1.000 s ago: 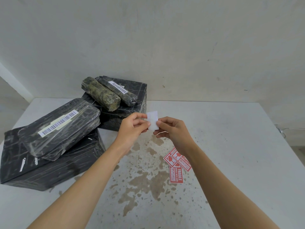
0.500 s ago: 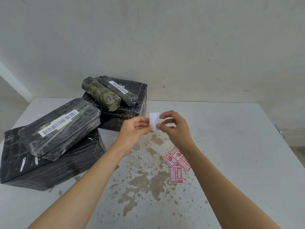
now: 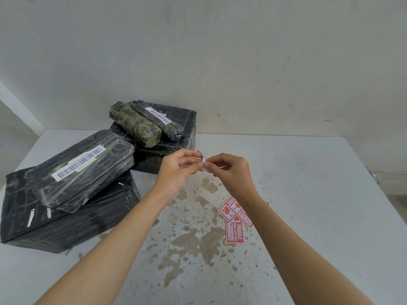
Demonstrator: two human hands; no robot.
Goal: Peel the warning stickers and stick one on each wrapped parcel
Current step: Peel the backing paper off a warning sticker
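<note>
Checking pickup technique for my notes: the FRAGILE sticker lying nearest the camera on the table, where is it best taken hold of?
Probably by its near short edge, pinched at a corner from the camera side. The FRAGILE sticker lies flat on the table, so a fingernail would have to lift an edge first. Its far end meets the other stickers, while the near end lies free.
</note>
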